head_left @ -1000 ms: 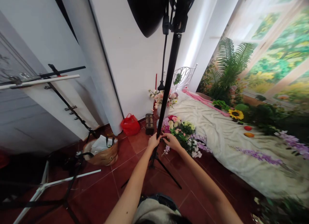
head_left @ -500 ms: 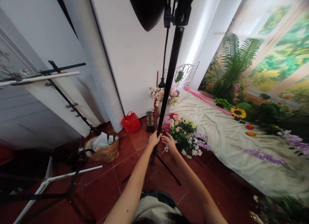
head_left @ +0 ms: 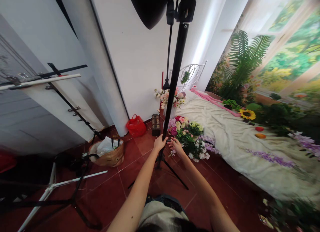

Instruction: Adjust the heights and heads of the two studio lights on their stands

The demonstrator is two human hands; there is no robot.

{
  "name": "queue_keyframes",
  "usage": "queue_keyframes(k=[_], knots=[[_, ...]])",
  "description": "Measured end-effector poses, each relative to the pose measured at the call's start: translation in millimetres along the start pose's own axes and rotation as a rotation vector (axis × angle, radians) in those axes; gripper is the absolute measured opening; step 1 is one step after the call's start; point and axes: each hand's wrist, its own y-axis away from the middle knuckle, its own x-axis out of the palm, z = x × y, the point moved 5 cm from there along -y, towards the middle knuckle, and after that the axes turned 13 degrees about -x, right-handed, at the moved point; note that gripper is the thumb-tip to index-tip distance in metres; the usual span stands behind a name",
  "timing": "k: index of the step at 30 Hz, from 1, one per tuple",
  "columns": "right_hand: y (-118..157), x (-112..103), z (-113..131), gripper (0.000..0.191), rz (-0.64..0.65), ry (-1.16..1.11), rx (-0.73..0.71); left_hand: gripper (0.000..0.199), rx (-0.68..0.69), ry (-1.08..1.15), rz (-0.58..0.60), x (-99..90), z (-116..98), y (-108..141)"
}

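A black light stand [head_left: 175, 70] rises in front of me, with a black lamp head [head_left: 150, 8] at its top and a cable [head_left: 169, 52] hanging beside the pole. My left hand [head_left: 160, 144] is wrapped round the pole at its lower part. Just to the right, my right hand [head_left: 176, 146] has its bent fingers at a small dark knob [head_left: 168, 141] on the pole; they seem to pinch it, though the fingertips are small in view. Below the hands, the stand's legs [head_left: 176, 175] spread over the floor.
Right of the stand are artificial flowers [head_left: 186, 133] and a bed with a cream blanket [head_left: 225, 138]. A red bag [head_left: 136, 126], a small chest [head_left: 155, 125] and a wicker basket [head_left: 112, 155] stand on the tiled floor [head_left: 107, 195]. White and black stand legs [head_left: 80, 177] lie at left.
The fingers of my right hand have curled in at the knob. My left hand keeps its hold on the pole. The view has shifted slightly.
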Motion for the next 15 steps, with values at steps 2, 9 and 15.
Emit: queue_keyframes(k=[2, 9, 15], knots=[[3.7, 2.6, 5.9, 0.041, 0.010, -0.065, -0.017, 0.041, -0.019, -0.008, 0.008, -0.7, -0.6, 0.4], [14.6, 4.6, 22.1, 0.059, -0.016, -0.028, -0.137, 0.039, 0.013, 0.004, 0.000, -1.9, -3.6, 1.5], [12.3, 2.7, 25.1, 0.062, 0.024, 0.057, -0.285, 0.044, -0.018, -0.016, 0.001, -3.6, -3.0, 4.4]])
